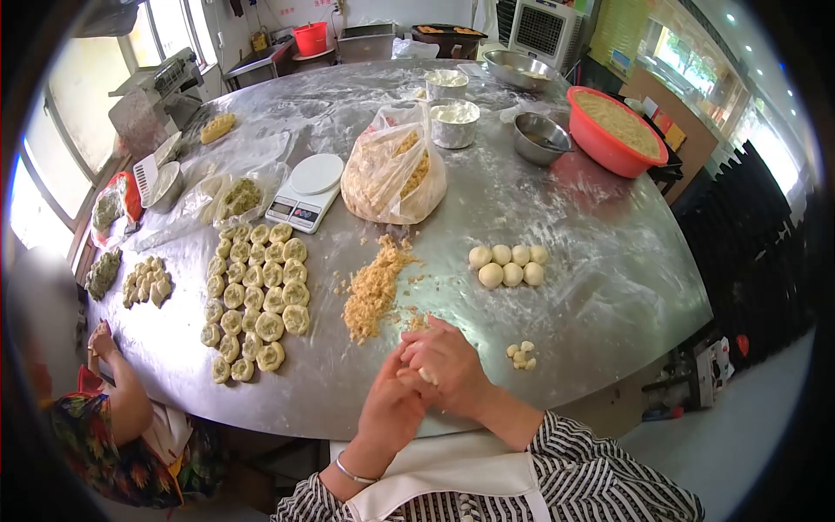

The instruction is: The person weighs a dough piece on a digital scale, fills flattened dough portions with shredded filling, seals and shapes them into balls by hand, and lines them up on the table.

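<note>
My left hand (393, 402) and my right hand (452, 370) are pressed together at the table's near edge, closed around a small piece of dough (428, 376). Only a pale bit of the dough shows between the fingers. Just beyond them lies a loose heap of orange-brown crumbly filling (374, 291). On the right, smooth round dough balls (511, 265) sit in two rows. A few small dough pieces (522, 355) are closer to me. To the left, several rows of dough rounds with greenish filling (261, 300) cover the metal.
A plastic bag of crumbly filling (396, 170) stands beyond the heap, beside a white digital scale (304, 191). Farther right are a steel bowl (541, 139) and a large red basin (616, 130). Another person's arm (126, 383) reaches in at the left edge, near small dough pieces (146, 283).
</note>
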A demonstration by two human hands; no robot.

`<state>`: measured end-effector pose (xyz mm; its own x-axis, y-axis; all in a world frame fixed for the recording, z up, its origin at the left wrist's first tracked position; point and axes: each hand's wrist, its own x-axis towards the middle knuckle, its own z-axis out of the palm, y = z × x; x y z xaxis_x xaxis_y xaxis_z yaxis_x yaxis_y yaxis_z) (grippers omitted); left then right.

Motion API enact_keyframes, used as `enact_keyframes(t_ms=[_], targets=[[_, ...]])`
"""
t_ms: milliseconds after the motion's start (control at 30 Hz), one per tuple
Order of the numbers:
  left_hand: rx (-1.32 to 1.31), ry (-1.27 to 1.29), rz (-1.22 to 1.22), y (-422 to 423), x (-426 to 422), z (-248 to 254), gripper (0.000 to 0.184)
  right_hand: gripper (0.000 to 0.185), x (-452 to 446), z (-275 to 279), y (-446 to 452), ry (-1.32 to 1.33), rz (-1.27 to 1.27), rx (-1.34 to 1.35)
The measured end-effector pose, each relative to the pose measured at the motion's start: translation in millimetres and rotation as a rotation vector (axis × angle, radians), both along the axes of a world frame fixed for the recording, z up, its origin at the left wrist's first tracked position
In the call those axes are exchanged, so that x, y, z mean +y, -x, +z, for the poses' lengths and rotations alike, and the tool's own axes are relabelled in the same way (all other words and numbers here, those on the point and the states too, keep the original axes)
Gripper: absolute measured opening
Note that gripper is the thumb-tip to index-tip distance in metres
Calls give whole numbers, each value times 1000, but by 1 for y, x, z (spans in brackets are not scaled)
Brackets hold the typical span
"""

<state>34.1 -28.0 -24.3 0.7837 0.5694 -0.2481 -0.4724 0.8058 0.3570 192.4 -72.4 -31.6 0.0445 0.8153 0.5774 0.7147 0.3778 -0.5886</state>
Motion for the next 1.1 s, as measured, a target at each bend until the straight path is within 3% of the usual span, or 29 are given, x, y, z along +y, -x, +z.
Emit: enact_keyframes(t_ms=[67, 133, 167, 200, 267, 367, 400, 467, 500, 533, 633, 667, 733, 800, 867, 933, 1000, 1100], targets=[[-108, 199, -9, 0, -1, 11, 59, 17, -2, -2, -3, 46, -19, 172], [-140, 52, 15, -3, -4, -2, 54, 32, -7, 18, -5, 434, -29, 566], [-151, -12, 24, -3, -7, -11, 52, 39, -6, 19, -5, 498, 16, 714], [15, -114, 45, -3, -10, -16, 44, 47, -6, 21, -5, 559, 49, 862], [85, -128, 50, -3, -8, -14, 41, 63, 1, 13, -2, 373, 223, 1045], [83, -120, 45, 1, -3, -15, 37, 77, 0, 16, -14, 322, 373, 938], [76, -113, 26, 1, -2, -18, 37, 57, 0, 21, -4, 211, 209, 727], [73, -109, -10, 2, 0, -17, 39, 42, 0, 16, -10, 358, 211, 742], [77, -109, -25, 1, 0, -13, 39, 39, 0, 15, -11, 434, 212, 748], [80, -107, -38, -1, 0, -11, 40, 40, 3, 17, -4, 270, 122, 674], [102, -238, 4, -6, -4, -13, 40, 37, 3, 14, -1, 386, 29, 825], [109, -219, 64, -9, -3, -7, 39, 42, 2, 6, -7, 390, 141, 806], [145, -155, 68, -6, 0, -25, 38, 56, 13, 14, 3, 280, 165, 1116], [132, -141, 13, -5, 5, -33, 37, 67, 14, 14, -3, 269, 244, 1072], [118, -161, -71, -6, 3, -35, 35, 67, 12, 16, -14, 359, 271, 767], [58, -159, -52, -9, 2, -18, 39, 71, 6, -5, -39, 543, 327, 705], [35, -176, -43, -10, 1, -14, 42, 74, 2, -18, -44, 615, 317, 693], [50, -208, -36, -11, 0, -22, 41, 75, 6, -11, -31, 454, 202, 812]])
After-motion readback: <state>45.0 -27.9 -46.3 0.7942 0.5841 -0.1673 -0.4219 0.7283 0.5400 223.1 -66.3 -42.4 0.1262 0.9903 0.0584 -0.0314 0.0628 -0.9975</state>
